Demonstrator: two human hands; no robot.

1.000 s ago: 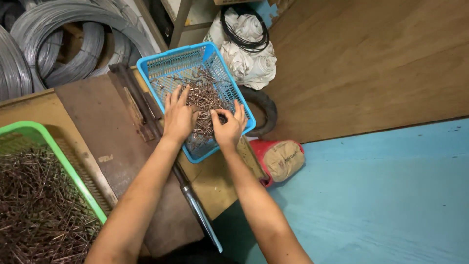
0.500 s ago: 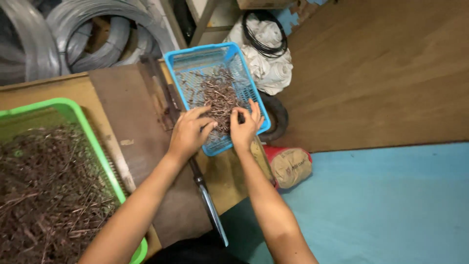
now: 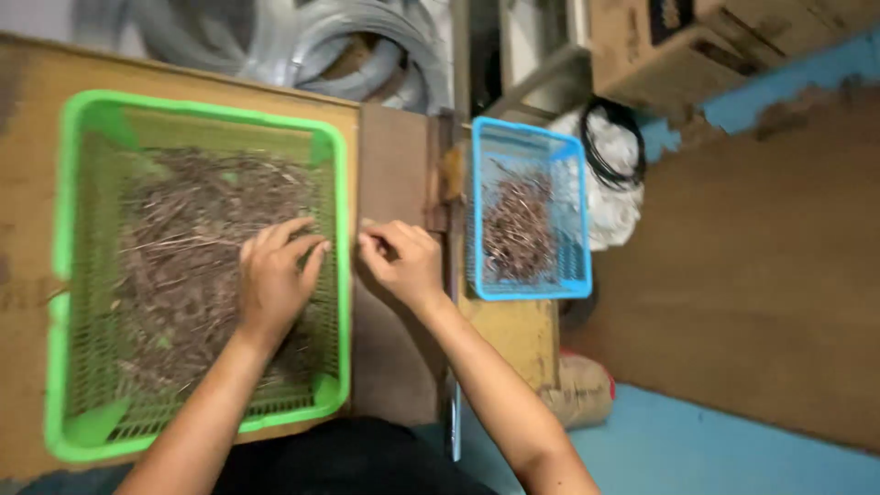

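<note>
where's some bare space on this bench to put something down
Bare brown strip between the green basket and blue basket; the right hand takes its middle. Yellow top below the blue basket is free. Both baskets are full of wire bits.

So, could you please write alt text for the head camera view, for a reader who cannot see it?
Seen from above, a person's left hand rests on a heap of thin brown wire pieces in a green plastic basket. The right hand is curled just beside it, over a brown board. A smaller blue basket of similar pieces sits to the right.
</note>
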